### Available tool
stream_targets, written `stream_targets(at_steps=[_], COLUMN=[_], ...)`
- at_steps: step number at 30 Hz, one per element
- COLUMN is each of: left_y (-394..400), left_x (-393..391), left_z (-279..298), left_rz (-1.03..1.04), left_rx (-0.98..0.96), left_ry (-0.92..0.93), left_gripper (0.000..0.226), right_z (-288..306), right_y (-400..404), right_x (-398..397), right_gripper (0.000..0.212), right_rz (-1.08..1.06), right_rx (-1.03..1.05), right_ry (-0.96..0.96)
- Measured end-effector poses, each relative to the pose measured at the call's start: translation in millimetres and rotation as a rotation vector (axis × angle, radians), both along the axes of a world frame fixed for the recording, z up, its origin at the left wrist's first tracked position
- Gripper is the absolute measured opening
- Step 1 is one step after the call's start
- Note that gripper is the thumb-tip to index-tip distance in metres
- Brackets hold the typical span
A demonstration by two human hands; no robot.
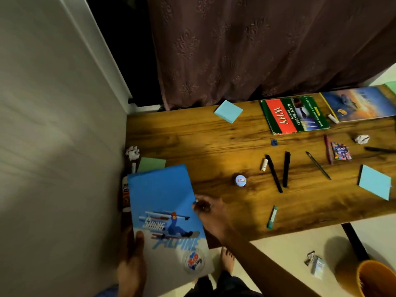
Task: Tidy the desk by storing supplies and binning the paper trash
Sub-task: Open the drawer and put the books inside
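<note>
obj: blue ski-cover notebook (169, 213) at desk (214, 136) left corner | grip: left hand (131, 262) closed on bottom edge, right hand (211, 213) pinching right edge | handling: probably light, floppy; support spine

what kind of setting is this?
Probably a home study corner: a wooden desk by a brown patterned curtain, strewn with black pens, blue sticky-note pads and a green "WHY" book.

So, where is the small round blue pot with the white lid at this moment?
In the head view, the round pot stands near the middle of the wooden desk, between the blue notebook on its left and the two black pens on its right.
</note>
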State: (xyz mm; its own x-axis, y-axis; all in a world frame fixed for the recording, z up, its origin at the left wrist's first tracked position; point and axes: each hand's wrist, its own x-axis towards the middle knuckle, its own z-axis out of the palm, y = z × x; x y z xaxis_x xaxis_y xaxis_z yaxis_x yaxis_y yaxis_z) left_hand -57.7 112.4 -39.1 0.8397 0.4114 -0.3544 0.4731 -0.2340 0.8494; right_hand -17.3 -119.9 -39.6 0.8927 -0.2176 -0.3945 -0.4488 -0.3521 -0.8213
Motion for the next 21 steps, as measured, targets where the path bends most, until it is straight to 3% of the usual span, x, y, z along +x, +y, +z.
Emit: stream_targets(at_steps=[5,9,16,18,21], left_y=[2.2,-10.8,-52.9,-60.5,-73.2], left_x=[-32.5,-39.2,-18.6,-7.0,15.5], left_z=[-24.9,-25.8,-10.8,-16.6,-28.8], left_rz=[0.039,0.021,-0.119,-0.219,-0.405], left_rx=[-0.03,-0.074,-0.179,-0.134,0.027], left_ry=[0.078,0.107,0.143,0.133,0.122], left_gripper=[0.031,0.036,0.016,0.01,0.019], right_z=[-11.4,-12.6,-19.2,-22.3,-26.2], right_y=[4.0,-1.4,-42.8,-57.1,-76.1], right_x=[-25.1,-31.0,-22.4,-15.9,-3.3], right_gripper=[0.031,0.028,0.025,0.024,0.031], right_rz=[0.114,0.05,-0.111,-0.168,-0.24], right_rx=[-0.05,-0.044,-0.119,-0.094,-0.091], right_ry=[0.042,0.032,-0.003,0.019,0.009])
